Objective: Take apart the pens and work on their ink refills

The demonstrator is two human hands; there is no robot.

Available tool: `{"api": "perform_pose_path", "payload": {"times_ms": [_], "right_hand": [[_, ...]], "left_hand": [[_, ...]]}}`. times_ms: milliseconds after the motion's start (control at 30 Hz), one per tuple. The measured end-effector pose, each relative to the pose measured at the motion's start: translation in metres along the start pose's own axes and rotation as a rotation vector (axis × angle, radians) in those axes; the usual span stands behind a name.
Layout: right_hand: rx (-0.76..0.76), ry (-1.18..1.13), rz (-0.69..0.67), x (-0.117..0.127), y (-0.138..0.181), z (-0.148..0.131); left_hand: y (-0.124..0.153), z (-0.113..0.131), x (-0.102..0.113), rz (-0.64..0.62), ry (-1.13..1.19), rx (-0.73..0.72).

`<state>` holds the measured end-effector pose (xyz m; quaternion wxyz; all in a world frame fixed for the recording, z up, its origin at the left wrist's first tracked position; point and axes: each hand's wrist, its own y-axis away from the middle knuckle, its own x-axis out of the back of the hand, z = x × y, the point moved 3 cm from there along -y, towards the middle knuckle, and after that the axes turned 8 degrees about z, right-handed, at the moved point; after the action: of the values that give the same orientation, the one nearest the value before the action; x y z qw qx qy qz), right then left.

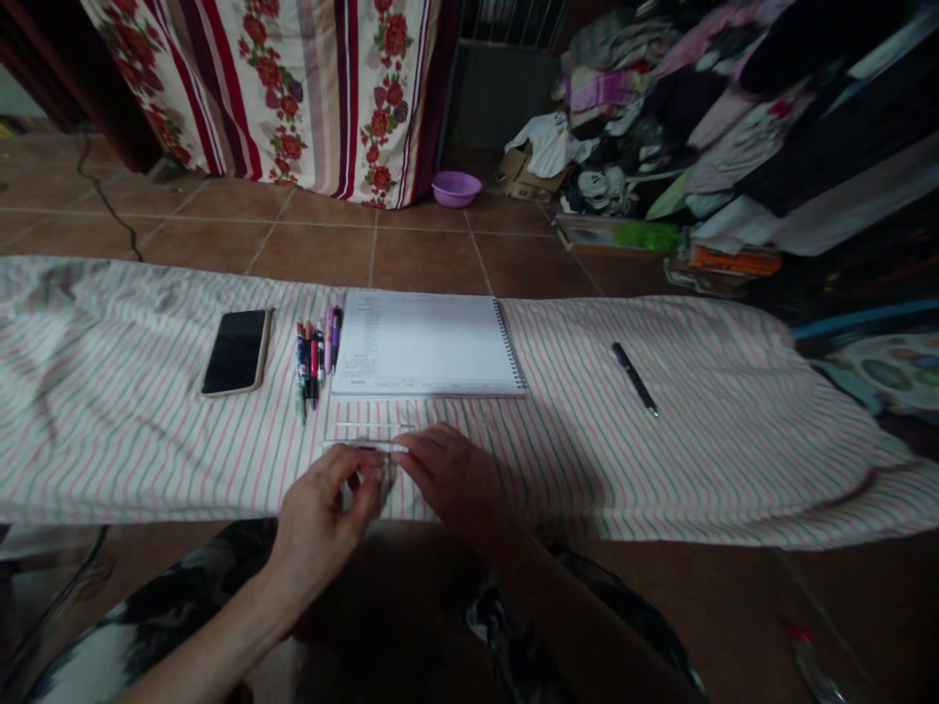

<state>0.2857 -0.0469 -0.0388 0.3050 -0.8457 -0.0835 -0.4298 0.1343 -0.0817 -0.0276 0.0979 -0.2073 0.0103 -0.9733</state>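
My left hand (330, 508) and my right hand (451, 474) meet over the near edge of a striped cloth (660, 460). Both pinch a thin clear pen-like stick (363, 447) that lies crosswise between them. A second thin clear stick (371, 425) lies just beyond it. Behind them rests a spiral notebook (425, 344) with a white page up. Left of the notebook lies a row of several coloured pens (314, 360), and further left a dark phone (236, 351). A black pen (635, 378) lies alone to the right.
The cloth covers a tiled floor (308, 244). A flowered, striped bedcover (293, 88) hangs at the back, with a purple bowl (456, 188) beside it. Piled clothes and boxes (660, 127) fill the right. My knees in patterned fabric (183, 606) show below.
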Motion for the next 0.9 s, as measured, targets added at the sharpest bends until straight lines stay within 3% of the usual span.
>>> {"api": "perform_pose_path", "payload": {"times_ms": [100,267,400,667,767,900], "right_hand": [[-0.032,0.066,-0.011,-0.004,0.000,-0.002],[-0.040,0.151,-0.044,-0.009,-0.001,-0.007],[-0.076,0.131,-0.004,-0.006,-0.001,0.000],[-0.209,0.030,0.308,0.025,-0.003,0.054],[-0.221,0.043,0.325,0.036,-0.002,0.067],[-0.261,0.047,0.252,0.039,0.002,0.073]], "left_hand": [[-0.012,-0.006,0.009,0.047,-0.465,-0.315],[-0.022,-0.019,0.009,-0.073,-0.693,-0.618],[-0.031,-0.028,0.010,-0.046,-0.717,-0.673],[-0.035,-0.029,0.011,-0.083,-0.652,-0.717],[-0.033,-0.026,0.006,-0.102,-0.654,-0.757],[-0.032,-0.021,-0.002,-0.128,-0.673,-0.797]]}}
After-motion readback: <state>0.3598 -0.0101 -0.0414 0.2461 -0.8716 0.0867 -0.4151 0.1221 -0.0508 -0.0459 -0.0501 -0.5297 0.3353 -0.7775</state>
